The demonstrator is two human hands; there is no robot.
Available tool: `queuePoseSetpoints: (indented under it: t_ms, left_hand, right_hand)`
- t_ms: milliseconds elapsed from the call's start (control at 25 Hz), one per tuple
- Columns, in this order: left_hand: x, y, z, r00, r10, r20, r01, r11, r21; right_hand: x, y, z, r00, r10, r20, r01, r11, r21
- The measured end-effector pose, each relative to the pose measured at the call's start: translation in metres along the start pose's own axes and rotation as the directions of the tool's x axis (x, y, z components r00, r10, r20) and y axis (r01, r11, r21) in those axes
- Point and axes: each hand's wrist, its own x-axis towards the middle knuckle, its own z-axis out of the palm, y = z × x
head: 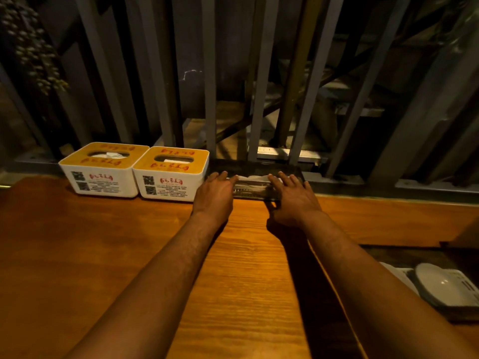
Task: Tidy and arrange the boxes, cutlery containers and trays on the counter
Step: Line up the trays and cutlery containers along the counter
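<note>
Two white tissue boxes with wooden lids and red lettering stand side by side at the far edge of the wooden counter (129, 255), the left box (103, 169) touching the right box (172, 174). To their right lies a dark, see-through cutlery container (252, 189) with white napkins inside. My left hand (216, 193) rests on its left end and my right hand (291, 198) on its right end. Both hands lie flat with fingers spread against the container.
Grey vertical railing bars (259, 99) rise right behind the counter's far edge. At the lower right, below the counter level, a tray (451, 294) holds a white dish. A hanging plant (33, 47) is at the upper left.
</note>
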Motion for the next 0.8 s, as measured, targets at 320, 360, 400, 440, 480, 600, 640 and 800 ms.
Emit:
queuePoseSetpoints:
  t_ms: [320,360,400,440,480,600,640,800]
  left_hand:
    - [-0.031,0.026,-0.032,0.992,0.11,0.064,-0.119,0.981,0.154]
    - [-0.04,0.034,-0.037,0.991,0.129,0.046,-0.134,0.982,0.132]
    - [-0.049,0.042,-0.041,0.99,0.137,0.025,-0.138,0.985,0.1]
    - [-0.06,0.051,-0.046,0.99,0.138,0.006,-0.138,0.988,0.063]
    - [-0.072,0.062,-0.051,0.99,0.137,-0.012,-0.137,0.99,0.029]
    - [-0.11,0.101,-0.066,0.989,0.141,-0.045,-0.142,0.99,-0.021]
    - [-0.123,0.116,-0.069,0.989,0.142,-0.05,-0.143,0.989,-0.032]
    - [-0.163,0.177,-0.073,0.983,0.175,-0.047,-0.178,0.981,-0.079]
  right_hand:
    - [-0.044,-0.011,-0.015,0.995,-0.031,-0.096,0.031,1.0,-0.007]
    - [-0.056,-0.014,-0.019,0.993,-0.043,-0.11,0.043,0.999,-0.003]
    - [-0.067,-0.016,-0.023,0.992,-0.05,-0.115,0.051,0.999,0.005]
    - [-0.082,-0.016,-0.029,0.992,-0.049,-0.119,0.052,0.998,0.025]
    - [-0.098,-0.015,-0.035,0.991,-0.041,-0.127,0.048,0.997,0.054]
    - [-0.148,-0.002,-0.047,0.989,-0.014,-0.145,0.03,0.994,0.105]
    - [-0.164,0.006,-0.049,0.99,-0.012,-0.14,0.028,0.993,0.118]
    - [-0.219,0.052,-0.06,0.989,0.015,-0.15,0.014,0.982,0.189]
